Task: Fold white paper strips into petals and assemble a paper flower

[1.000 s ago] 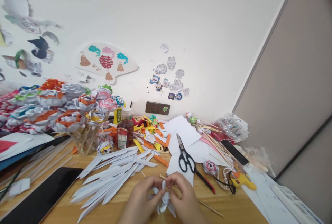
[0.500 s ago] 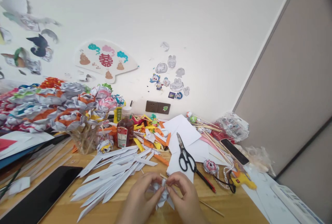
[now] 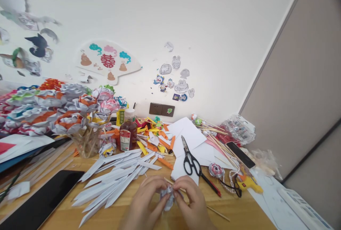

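Observation:
Low in the middle of the view, both of my hands pinch a small crumpled white paper flower [image 3: 167, 198] above the wooden table [image 3: 237, 212]. My left hand [image 3: 145, 205] grips it from the left with curled fingers. My right hand [image 3: 191, 203] grips it from the right, thumb and fingers closed on the folds. A pile of white pointed paper strips [image 3: 117, 178] lies just left of my hands. Black-handled scissors [image 3: 190, 159] rest on white paper sheets [image 3: 186, 134] just behind my right hand. A thin wooden skewer [image 3: 217, 213] lies by my right hand.
A glass jar of paper flowers [image 3: 85, 141] and a brown bottle [image 3: 128, 134] stand at the back left. A black tablet [image 3: 39, 201] lies front left. A yellow glue gun [image 3: 249, 184], a phone [image 3: 241, 155] and skewers [image 3: 221, 141] lie to the right. Coloured scraps [image 3: 154, 137] lie by the wall.
The loose paper ends between my fingers have been folded in, so the flower is more compact. My hands have closed tighter round it and shifted slightly right.

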The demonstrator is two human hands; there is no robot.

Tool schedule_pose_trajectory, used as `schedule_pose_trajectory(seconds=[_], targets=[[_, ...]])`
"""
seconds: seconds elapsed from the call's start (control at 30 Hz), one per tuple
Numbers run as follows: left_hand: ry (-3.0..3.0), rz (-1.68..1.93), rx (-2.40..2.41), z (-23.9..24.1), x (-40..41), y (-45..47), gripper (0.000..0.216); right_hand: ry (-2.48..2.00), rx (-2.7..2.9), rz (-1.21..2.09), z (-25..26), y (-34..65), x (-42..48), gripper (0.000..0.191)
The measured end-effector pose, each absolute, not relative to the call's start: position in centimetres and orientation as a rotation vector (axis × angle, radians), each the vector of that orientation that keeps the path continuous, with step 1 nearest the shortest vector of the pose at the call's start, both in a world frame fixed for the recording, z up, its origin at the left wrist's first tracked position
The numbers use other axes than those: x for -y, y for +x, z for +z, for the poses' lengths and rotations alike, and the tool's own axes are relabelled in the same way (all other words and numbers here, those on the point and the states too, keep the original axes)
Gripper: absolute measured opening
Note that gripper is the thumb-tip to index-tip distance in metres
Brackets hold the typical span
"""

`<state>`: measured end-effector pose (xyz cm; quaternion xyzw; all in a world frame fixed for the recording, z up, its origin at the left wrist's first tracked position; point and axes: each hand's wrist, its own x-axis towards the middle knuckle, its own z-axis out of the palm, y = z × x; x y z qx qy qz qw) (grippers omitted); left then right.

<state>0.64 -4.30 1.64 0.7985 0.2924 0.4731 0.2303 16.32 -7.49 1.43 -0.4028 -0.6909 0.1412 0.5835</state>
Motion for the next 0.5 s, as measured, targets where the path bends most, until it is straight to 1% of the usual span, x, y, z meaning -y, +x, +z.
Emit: schedule_pose_trajectory(seconds=[0.13,0.3,0.4,0.5], targets=[[2.162,1.234,-0.852,1.7,4.2,0.7,0.005,-0.984,1.581,0.479,1.2,16.6,7.3,0.014],[2.024,1.065,-1.037,2.3,4.3,0.9,0.003,-1.096,1.441,0.790,0.8,16.7,6.6,0.002],[1.945,0.974,-1.068,2.8,4.2,1.1,0.003,-1.155,1.353,0.942,0.7,16.6,6.4,0.007],[1.917,0.915,-1.048,3.2,3.8,1.0,0.007,-1.175,1.326,0.999,0.8,16.4,6.4,0.010]])
